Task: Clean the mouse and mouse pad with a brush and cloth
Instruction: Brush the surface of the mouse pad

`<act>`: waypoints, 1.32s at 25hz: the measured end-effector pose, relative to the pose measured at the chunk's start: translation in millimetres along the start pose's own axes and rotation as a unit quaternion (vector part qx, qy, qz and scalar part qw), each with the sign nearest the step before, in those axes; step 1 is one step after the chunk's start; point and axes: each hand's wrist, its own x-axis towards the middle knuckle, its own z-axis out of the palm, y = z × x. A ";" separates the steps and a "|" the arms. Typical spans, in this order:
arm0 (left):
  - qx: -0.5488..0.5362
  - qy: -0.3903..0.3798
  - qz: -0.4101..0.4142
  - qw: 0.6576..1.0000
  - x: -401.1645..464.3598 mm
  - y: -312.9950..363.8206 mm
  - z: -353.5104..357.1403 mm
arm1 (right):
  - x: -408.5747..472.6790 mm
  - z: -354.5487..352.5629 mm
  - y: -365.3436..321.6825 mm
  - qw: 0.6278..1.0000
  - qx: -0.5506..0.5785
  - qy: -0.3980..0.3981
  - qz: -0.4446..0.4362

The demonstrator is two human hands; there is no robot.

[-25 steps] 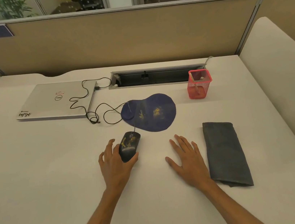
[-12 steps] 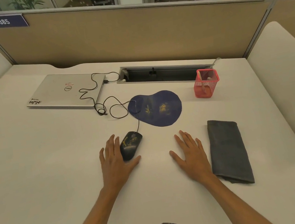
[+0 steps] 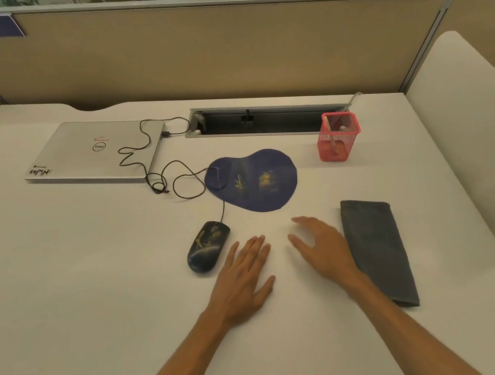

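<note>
Your counter (image 3: 61,277) carries everything, and a tan partition stands along its far edge. Toward the far left corner lies a closed silver laptop (image 3: 91,152), with a thin black cable (image 3: 154,168) looping from its right side across to the mouse. Beside the laptop, along the far edge, a long cable slot (image 3: 262,120) is sunk into the counter. The dark blue mouse pad (image 3: 251,182), streaked with yellowish grime, sits near the middle of the counter. The folded grey cloth (image 3: 375,248) lies toward the right edge, just beside your right hand (image 3: 321,250). That grip is spread, fingers loosely extended and holding nothing, above or on the counter; you cannot tell which. Your left hand (image 3: 243,280) lies flat on the counter with straight fingers, its grip also holding nothing. The dark mouse (image 3: 208,245), grimy on top, sits just left of your left fingertips, apart from them. A red mesh cup (image 3: 339,136) stands near the slot's right end, with a handle inside that may be the brush.
</note>
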 end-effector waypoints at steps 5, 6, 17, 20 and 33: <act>-0.012 -0.036 0.010 0.999 23.8 0.5 1.3 | 88.7 -70.4 -1.0 0.979 0.020 0.194 0.057; -0.015 -0.038 0.011 0.999 28.4 0.0 1.1 | 109.8 -83.0 1.9 0.973 0.002 0.224 0.064; -0.045 -0.015 -0.020 0.999 60.4 -8.5 1.4 | 212.8 -105.7 10.0 0.971 -0.171 0.145 0.085; -0.041 0.002 -0.031 0.999 66.0 -11.0 0.9 | 213.1 -117.4 6.4 0.957 -0.204 0.197 0.055; -0.019 -0.002 -0.094 0.995 86.3 -13.6 -0.7 | 125.4 -58.9 -28.7 0.981 -0.065 0.185 -0.011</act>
